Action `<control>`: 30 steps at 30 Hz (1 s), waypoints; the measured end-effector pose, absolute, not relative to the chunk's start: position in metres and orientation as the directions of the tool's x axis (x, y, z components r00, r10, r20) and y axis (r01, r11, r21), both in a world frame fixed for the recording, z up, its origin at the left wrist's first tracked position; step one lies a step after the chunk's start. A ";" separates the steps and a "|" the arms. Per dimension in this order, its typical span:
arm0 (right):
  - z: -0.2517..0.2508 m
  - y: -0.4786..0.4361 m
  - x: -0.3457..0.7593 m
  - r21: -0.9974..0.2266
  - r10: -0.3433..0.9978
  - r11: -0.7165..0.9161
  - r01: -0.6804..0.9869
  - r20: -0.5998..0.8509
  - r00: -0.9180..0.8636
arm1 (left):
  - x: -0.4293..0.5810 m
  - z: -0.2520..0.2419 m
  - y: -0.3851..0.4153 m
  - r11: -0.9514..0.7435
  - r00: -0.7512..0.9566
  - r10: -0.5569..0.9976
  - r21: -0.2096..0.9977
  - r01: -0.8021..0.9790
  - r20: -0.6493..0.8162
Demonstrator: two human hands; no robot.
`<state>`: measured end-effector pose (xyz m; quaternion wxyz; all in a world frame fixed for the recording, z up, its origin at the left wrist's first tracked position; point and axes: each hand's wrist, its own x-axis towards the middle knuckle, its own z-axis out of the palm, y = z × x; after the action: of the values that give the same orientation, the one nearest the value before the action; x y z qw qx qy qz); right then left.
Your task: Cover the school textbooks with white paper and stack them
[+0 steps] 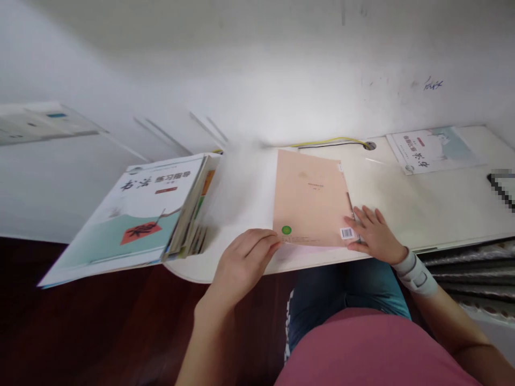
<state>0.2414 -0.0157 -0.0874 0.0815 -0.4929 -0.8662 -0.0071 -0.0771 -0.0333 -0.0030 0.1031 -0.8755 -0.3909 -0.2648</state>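
A peach-coloured book (309,198) lies on the white desk in front of me, a barcode at its lower right corner and a green round mark at its lower left. My left hand (249,254) pinches the lower left corner, thumb and fingers together. Spread fingers of my right hand (374,233) rest over the lower right edge, near the barcode. Something clear and film-like (241,187) seems to stretch left of the book, but it is blurred. A pinkish strip shows under the book's near edge.
At the left, a thick stack of books (153,209) overhangs the desk (442,209). Another booklet (436,150) lies at the back right. A yellow cable (325,141) runs along the wall into a round hole (369,145). The desk's rounded left corner is near my left arm.
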 end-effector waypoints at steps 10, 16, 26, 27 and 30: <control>-0.035 -0.022 0.215 -0.626 0.821 0.536 0.566 0.542 -0.179 | 0.035 0.026 0.004 -0.852 0.538 0.394 0.077 0.517 0.746; -0.035 -0.025 0.227 -0.842 0.898 0.431 0.325 0.437 -0.060 | 0.082 0.001 0.019 -0.880 0.532 0.441 0.232 0.414 0.722; -0.049 -0.016 0.232 -0.997 0.983 0.064 -0.036 0.057 0.177 | 0.083 -0.005 -0.015 -0.779 0.408 0.514 0.211 0.591 0.754; -0.049 -0.014 0.227 -0.996 0.988 0.044 -0.073 0.033 0.149 | 0.081 -0.003 -0.022 -0.787 0.379 0.497 0.221 0.577 0.780; -0.047 -0.011 0.209 -0.984 0.997 0.010 -0.176 -0.005 0.082 | 0.072 0.002 -0.036 -0.794 0.305 0.484 0.265 0.547 0.820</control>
<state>0.2086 -0.0108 -0.0465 0.5630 -0.4733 -0.4334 0.5208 0.0717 -0.0361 0.0016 0.0317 -0.8070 -0.3194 -0.4956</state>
